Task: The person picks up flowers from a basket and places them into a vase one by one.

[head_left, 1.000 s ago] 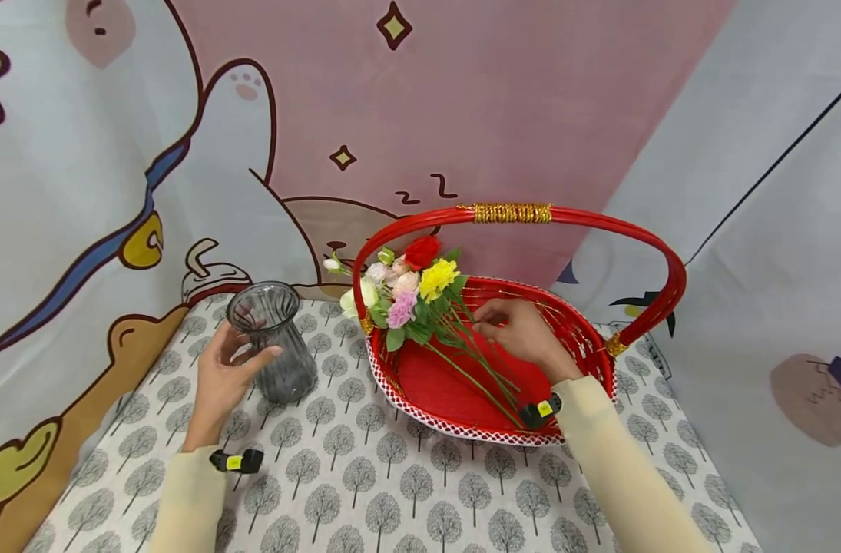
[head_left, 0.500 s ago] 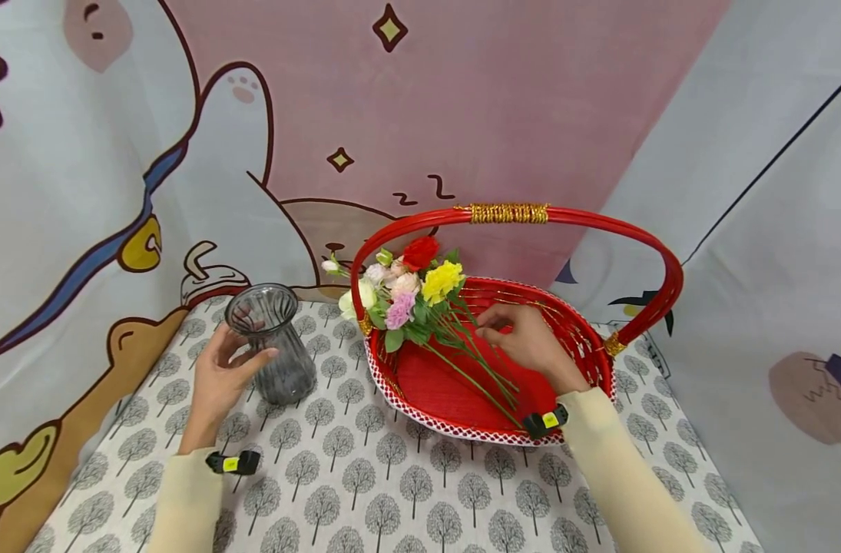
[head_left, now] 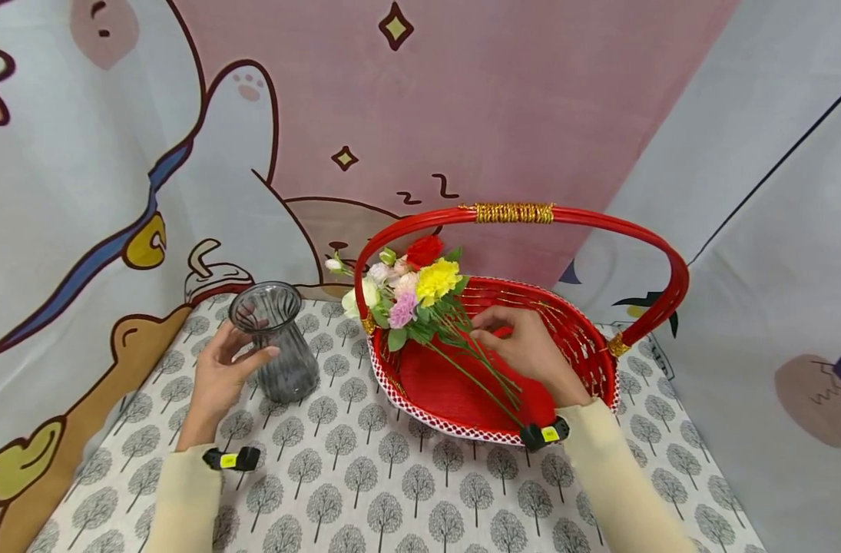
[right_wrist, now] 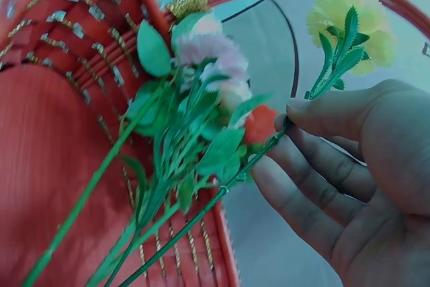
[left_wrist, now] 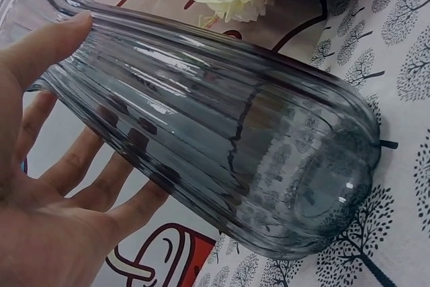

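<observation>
Yellow ruffled flower: right hand pinches its stem over red woven basket; left of it, left hand grips grey glass vase.

The vase looks made of tinted, transparent glass, glossy and ribbed along its body, while the basket has a rough, woven-looking wall and a smoother base, with a handle that is smooth and shiny under a wrapping of glittering, metallic-looking thread. The yellow flower shows matt petals which resemble thin cloth, and its stem seems to be plastic, rather smooth, with a small shine. The tablecloth, the backdrop and the sleeves all appear as matt cloth.
</observation>
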Motion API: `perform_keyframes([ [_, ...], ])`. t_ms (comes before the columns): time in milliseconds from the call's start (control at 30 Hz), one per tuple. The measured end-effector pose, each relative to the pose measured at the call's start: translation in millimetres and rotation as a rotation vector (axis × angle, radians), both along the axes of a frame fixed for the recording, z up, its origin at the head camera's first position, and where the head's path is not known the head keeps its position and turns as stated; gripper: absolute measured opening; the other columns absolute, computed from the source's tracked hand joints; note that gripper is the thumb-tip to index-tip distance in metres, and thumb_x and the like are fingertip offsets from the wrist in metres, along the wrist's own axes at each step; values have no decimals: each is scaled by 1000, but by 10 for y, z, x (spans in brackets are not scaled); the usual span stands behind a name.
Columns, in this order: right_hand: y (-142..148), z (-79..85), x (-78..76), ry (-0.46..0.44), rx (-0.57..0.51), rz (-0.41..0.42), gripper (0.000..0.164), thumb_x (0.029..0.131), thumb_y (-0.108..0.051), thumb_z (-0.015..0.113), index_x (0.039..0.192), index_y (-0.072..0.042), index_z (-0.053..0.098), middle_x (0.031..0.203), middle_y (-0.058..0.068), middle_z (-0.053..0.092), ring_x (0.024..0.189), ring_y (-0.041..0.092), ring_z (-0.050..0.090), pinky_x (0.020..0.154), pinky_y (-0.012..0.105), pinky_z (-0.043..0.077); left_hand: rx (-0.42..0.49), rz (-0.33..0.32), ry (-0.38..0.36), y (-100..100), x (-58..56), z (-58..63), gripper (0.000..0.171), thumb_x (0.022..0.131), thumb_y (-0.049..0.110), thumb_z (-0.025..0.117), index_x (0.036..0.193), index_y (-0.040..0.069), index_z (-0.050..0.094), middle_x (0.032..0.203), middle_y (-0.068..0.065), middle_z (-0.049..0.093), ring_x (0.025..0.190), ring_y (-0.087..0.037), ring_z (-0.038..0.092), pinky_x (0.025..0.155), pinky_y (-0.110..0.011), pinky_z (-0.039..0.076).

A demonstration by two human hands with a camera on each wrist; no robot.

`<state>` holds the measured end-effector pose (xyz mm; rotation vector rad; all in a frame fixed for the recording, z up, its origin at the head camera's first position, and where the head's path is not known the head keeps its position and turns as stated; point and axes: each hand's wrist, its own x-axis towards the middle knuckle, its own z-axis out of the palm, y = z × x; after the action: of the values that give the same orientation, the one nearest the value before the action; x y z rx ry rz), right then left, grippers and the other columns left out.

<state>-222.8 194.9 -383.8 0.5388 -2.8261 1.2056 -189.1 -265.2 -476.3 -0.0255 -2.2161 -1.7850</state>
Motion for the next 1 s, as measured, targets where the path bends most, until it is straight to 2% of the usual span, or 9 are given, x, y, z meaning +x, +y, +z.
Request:
perform_keyframes([
  [200,-114,88,95,52,-71,1,13,93,-19,78,106,-15,76,101,0,76,88,19,74,72,30,63,-14,-3,-32,9,-2,5,74,89,16,82,153,31,49,141,6,61,121,-1,57,98,-6,50],
  [467,-367,193,140,78,-197,30,14,94,-18,77,106,-13,76,103,4,75,89,20,74,75,28,64,-52,12,-84,-4,36,-2,71,91,26,81,153,31,48,147,3,58,122,3,54,99,-5,50],
  [667,-592,262,132,76,-255,30,18,95,-19,77,110,-11,74,105,6,75,91,17,72,84,31,63,-70,13,-76,-17,37,-15,73,91,27,80,155,33,46,150,2,56,123,3,54,99,-5,49],
  [867,-761,306,138,53,-337,55,15,94,-15,76,108,-9,75,103,8,75,88,22,69,79,30,62,-61,19,-92,-12,46,1,77,91,25,81,156,39,42,154,0,53,123,4,53,99,-5,48],
  [1000,-840,320,132,44,-400,79,13,94,-13,76,106,-8,75,101,10,75,81,24,69,75,27,63,-45,11,-91,-2,38,17,75,91,24,81,155,37,44,152,1,54,124,3,53,100,-5,48],
])
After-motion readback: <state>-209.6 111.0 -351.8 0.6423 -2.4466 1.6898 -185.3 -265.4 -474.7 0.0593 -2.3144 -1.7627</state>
